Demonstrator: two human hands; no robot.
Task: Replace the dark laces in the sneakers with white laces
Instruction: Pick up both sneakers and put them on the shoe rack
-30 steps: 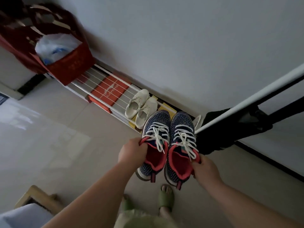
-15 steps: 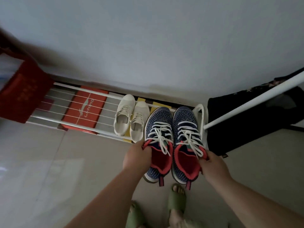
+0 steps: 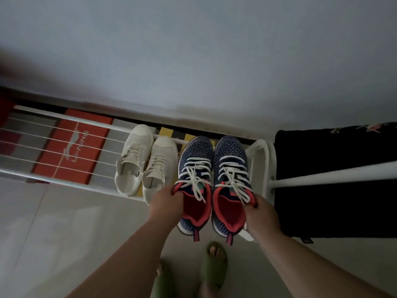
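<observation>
Two blue knit sneakers with red collars and white laces hang side by side over the right end of a white shoe rack. My left hand grips the left sneaker at the left edge of its red collar. My right hand grips the right sneaker at the right edge of its collar. Their toes point at the wall and their heels stick out over the floor. The white laces are tied, with loose ends lying across the tongues.
A pair of cream shoes sits on the rack just left of the sneakers. An orange shoebox lies under the rack's wires. A black cloth and a white bar stand at the right. My feet in green slippers are below.
The view has swung so the rack now lies level across the frame and closer. Both hands have carried the sneakers forward over the rack's right end, keeping the same grip.
</observation>
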